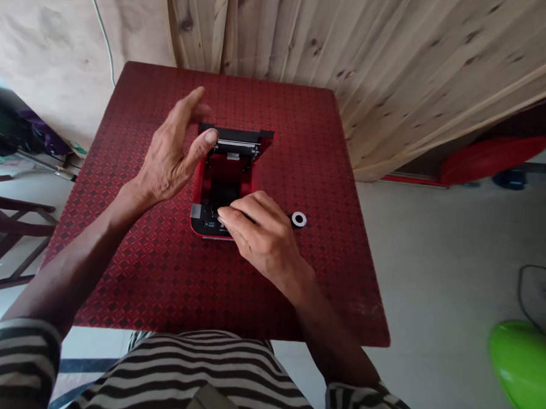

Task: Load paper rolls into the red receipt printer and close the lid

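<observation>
A small red and black printer (229,222), which looks like a receipt or label printer, sits on the red table with its lid (237,135) raised. Its inner bay is dark, and no paper roll shows in it. My left hand (170,153) is open at the printer's upper left, with the thumb stretched to the raised lid's left end; whether it touches cannot be made out. At the front edge of the bay, my right hand (262,228) has its fingers pinched together, and what they hold is hidden. Just right of that hand lies a small roll with a white ring-shaped end (299,219).
The table (159,272) has a patterned red top and stands against a plank wall (282,34). To the left is a wooden chair (10,233). A bright green rounded object (525,370) is on the floor at right, near a dark cable.
</observation>
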A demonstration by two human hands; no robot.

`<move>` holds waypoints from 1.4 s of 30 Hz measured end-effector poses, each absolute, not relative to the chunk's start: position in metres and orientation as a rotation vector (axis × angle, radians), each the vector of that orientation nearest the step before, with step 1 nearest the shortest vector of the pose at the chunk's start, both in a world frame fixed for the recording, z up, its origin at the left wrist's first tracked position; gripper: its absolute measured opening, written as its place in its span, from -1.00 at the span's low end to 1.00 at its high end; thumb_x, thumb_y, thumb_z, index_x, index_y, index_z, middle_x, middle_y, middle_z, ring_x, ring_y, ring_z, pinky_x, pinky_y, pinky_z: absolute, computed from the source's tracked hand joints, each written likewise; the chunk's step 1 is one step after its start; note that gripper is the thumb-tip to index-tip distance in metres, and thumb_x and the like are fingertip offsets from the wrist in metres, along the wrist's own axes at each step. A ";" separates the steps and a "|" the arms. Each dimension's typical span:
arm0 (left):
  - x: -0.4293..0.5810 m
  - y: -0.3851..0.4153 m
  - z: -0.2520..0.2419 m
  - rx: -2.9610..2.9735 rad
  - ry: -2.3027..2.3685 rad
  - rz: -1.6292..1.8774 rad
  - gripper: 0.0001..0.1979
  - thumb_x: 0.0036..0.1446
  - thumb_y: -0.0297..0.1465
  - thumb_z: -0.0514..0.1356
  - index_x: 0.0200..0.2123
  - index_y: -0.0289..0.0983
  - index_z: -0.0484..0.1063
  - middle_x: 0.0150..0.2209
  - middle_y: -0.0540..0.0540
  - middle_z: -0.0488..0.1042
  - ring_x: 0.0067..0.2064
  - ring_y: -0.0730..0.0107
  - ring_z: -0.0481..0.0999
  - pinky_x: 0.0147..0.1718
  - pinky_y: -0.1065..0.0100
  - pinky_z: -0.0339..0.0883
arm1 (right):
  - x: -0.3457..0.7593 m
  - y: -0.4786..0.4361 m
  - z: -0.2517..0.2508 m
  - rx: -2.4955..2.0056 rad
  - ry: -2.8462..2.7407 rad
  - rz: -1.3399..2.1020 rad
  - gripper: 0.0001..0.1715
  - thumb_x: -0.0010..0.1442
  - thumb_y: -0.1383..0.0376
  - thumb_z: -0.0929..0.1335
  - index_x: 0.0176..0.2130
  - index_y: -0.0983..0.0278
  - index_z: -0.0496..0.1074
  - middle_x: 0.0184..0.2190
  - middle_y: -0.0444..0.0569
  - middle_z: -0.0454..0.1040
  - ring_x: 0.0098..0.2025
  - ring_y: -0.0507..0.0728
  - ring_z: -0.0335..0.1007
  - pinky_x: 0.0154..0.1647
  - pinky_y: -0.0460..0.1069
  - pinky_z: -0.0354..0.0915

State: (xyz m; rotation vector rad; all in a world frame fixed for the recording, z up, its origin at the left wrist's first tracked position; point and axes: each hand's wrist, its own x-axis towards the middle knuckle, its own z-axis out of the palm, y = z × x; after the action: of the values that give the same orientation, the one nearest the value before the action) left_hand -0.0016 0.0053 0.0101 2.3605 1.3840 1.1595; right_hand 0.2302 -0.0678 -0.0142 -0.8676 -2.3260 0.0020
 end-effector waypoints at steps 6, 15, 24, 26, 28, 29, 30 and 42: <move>0.006 -0.031 0.002 2.392 1.224 1.187 -0.51 0.58 -0.16 -0.07 0.21 -0.31 0.50 0.08 -0.21 0.60 0.13 0.25 0.58 0.16 0.17 0.48 | 0.226 -0.079 -0.027 -0.809 -2.358 -0.201 -0.76 0.47 0.46 0.31 -0.08 0.22 0.56 -0.26 -0.03 0.60 -0.18 0.16 0.43 -0.21 0.10 0.33; -0.008 -0.069 -0.038 2.489 1.198 1.060 -0.58 0.53 -0.12 0.01 0.19 -0.14 0.54 0.19 -0.19 0.57 0.31 0.10 0.52 0.25 0.05 0.38 | 0.226 -0.086 -0.032 -0.856 -2.354 -0.197 -0.78 0.48 0.43 0.32 -0.03 0.20 0.54 -0.29 -0.05 0.59 -0.20 0.15 0.47 -0.20 0.10 0.35; -0.014 -0.067 -0.047 2.664 1.067 1.070 -0.33 0.39 0.18 0.06 0.33 -0.09 0.40 0.22 -0.27 0.52 0.31 -0.04 0.50 0.17 0.00 0.38 | 0.224 -0.085 -0.032 -0.831 -2.318 -0.279 -0.79 0.47 0.45 0.32 -0.05 0.27 0.55 -0.29 -0.03 0.62 -0.22 0.15 0.47 -0.21 0.09 0.40; -0.015 -0.066 -0.049 2.676 1.087 1.041 -0.31 0.37 0.22 0.05 0.34 -0.06 0.38 0.23 -0.26 0.50 0.32 -0.05 0.49 0.18 -0.02 0.38 | 0.224 -0.085 -0.031 -0.825 -2.313 -0.268 -0.82 0.46 0.44 0.34 -0.03 0.30 0.55 -0.29 -0.02 0.62 -0.22 0.15 0.48 -0.20 0.09 0.42; -0.014 -0.067 -0.050 2.681 1.120 1.013 -0.31 0.36 0.22 0.06 0.33 -0.05 0.38 0.24 -0.25 0.50 0.32 -0.06 0.48 0.18 -0.02 0.38 | 0.225 -0.087 -0.029 -0.810 -2.279 -0.256 -0.84 0.45 0.41 0.38 0.01 0.33 0.53 -0.26 0.01 0.64 -0.20 0.17 0.51 -0.17 0.10 0.46; -0.013 -0.069 -0.050 2.681 1.132 1.004 -0.31 0.36 0.22 0.07 0.34 -0.06 0.37 0.24 -0.25 0.50 0.33 -0.06 0.48 0.19 -0.02 0.38 | 0.227 -0.088 -0.029 -0.806 -2.253 -0.244 -0.81 0.44 0.39 0.39 0.04 0.33 0.51 -0.22 0.03 0.65 -0.17 0.19 0.53 -0.14 0.10 0.48; -0.012 -0.071 -0.049 2.679 1.140 0.995 -0.31 0.37 0.20 0.07 0.35 -0.07 0.35 0.24 -0.26 0.49 0.34 -0.07 0.47 0.21 -0.03 0.37 | 0.228 -0.091 -0.029 -0.807 -2.219 -0.224 -0.76 0.43 0.37 0.41 0.09 0.33 0.49 -0.18 0.06 0.66 -0.13 0.20 0.54 -0.10 0.10 0.50; -0.014 -0.112 -0.066 2.608 1.384 1.204 -0.38 0.30 -0.24 0.38 0.35 -0.23 0.33 0.17 -0.31 0.49 0.21 0.04 0.54 0.22 0.08 0.48 | 0.239 -0.122 -0.087 -1.183 -1.657 0.338 -0.71 0.52 0.21 0.29 0.19 0.18 0.31 -0.13 -0.01 0.46 -0.32 0.05 0.50 -0.36 -0.03 0.52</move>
State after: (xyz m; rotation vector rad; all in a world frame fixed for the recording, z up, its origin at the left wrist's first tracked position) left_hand -0.0142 -0.1121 -0.0664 2.6081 1.3835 1.2043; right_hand 0.2389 -0.1218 -0.0874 -1.1826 -1.6565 0.3378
